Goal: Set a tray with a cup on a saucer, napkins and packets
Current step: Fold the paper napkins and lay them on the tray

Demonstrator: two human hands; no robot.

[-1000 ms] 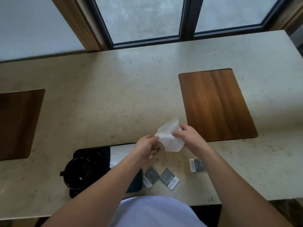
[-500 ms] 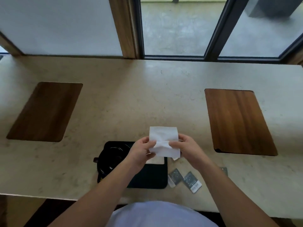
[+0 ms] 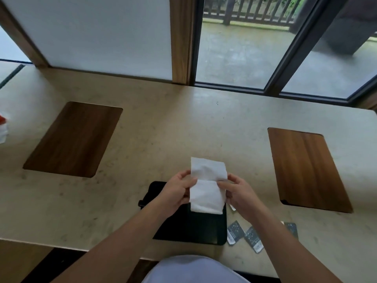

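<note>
I hold a white napkin (image 3: 207, 184) above the black tray (image 3: 195, 229), pinched at its fold line by my left hand (image 3: 177, 192) on one side and my right hand (image 3: 237, 194) on the other. The tray lies near the counter's front edge. My left forearm hides most of the cup and saucer; only a dark bit (image 3: 141, 203) pokes out at the tray's left side. Several grey packets (image 3: 244, 235) lie on the counter just right of the tray, one partly under my right arm.
The beige stone counter (image 3: 163, 129) has two wooden inlays, one at the left (image 3: 75, 139) and one at the right (image 3: 306, 168). A white and red object (image 3: 3, 127) sits at the far left edge. Windows stand behind the counter.
The napkin went from crumpled to a flat, folded strip held between both hands. The view tilted up and left, so the tray now sits under my hands.
</note>
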